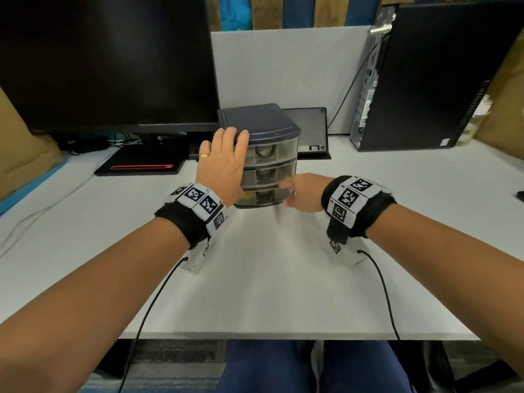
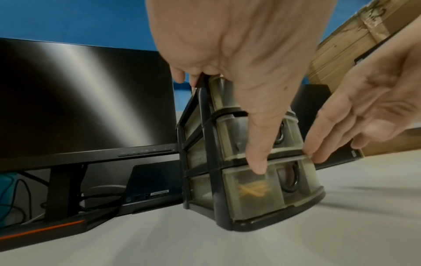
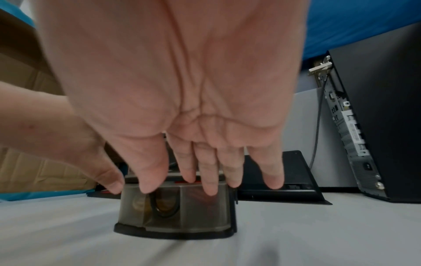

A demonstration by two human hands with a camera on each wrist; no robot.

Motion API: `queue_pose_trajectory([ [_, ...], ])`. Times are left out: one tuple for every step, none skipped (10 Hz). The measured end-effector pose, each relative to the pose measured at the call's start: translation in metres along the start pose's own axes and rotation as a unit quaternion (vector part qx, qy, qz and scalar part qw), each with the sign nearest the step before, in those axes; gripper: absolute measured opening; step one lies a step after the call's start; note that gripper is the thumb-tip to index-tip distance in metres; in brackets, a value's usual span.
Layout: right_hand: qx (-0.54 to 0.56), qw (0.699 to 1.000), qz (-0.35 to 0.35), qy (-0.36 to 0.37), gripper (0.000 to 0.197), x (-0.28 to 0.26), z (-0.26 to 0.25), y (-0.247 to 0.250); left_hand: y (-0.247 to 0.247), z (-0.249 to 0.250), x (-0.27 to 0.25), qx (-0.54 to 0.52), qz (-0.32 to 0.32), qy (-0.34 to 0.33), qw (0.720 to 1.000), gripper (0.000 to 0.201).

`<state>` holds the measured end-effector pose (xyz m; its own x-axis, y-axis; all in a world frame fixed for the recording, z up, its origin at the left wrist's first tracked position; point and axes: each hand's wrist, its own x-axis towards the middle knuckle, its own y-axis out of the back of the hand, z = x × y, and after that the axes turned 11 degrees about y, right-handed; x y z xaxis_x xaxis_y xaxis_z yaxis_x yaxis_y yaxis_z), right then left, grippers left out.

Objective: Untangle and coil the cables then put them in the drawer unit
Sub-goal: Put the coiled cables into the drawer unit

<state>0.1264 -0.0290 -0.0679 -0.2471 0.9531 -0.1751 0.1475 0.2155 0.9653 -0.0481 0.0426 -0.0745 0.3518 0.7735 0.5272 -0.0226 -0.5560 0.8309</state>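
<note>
A small drawer unit [image 1: 272,129] with a dark blue top and three smoky clear drawers stands mid-table. My left hand [image 1: 226,154] lies flat against its upper left front, fingers straight over the top edge; the thumb [image 2: 257,162] points down to the bottom drawer [image 2: 255,194]. My right hand [image 1: 297,191] holds straight fingers [image 3: 212,180] against the top rim of the bottom drawer [image 3: 182,210], which sits in or nearly in the frame. Something yellow-orange [image 2: 252,189] shows dimly through that drawer's front. No loose cable lies on the table.
A dark monitor [image 1: 107,66] and its base with a red stripe [image 1: 141,165] stand at the left. A flat black device [image 1: 309,129] lies behind the unit, and a PC tower [image 1: 439,80] stands at the right. The table's near edge [image 1: 283,334] is close to me.
</note>
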Motion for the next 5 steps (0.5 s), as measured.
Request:
queue_pose_trajectory([
  [0.035, 0.999, 0.008, 0.023, 0.037, 0.001, 0.009, 0.003, 0.006, 0.002, 0.001, -0.04, -0.027, 0.002, 0.999, 0.108],
  [0.068, 0.997, 0.009, 0.041, 0.032, 0.001, 0.019, 0.001, 0.01, 0.0, 0.003, -0.114, -0.017, 0.031, 0.993, 0.1],
  [0.1, 0.994, 0.011, 0.037, 0.035, 0.003, 0.025, 0.001, 0.009, 0.005, -0.001, -0.183, -0.026, 0.052, 0.981, 0.098],
  [0.146, 0.989, -0.015, 0.033, 0.045, 0.0, 0.026, 0.007, 0.004, 0.002, 0.005, -0.24, -0.044, 0.081, 0.966, 0.1],
  [0.202, 0.977, -0.048, 0.04, 0.069, 0.001, 0.02, 0.014, -0.001, 0.0, -0.011, -0.33, -0.016, 0.092, 0.939, 0.092],
])
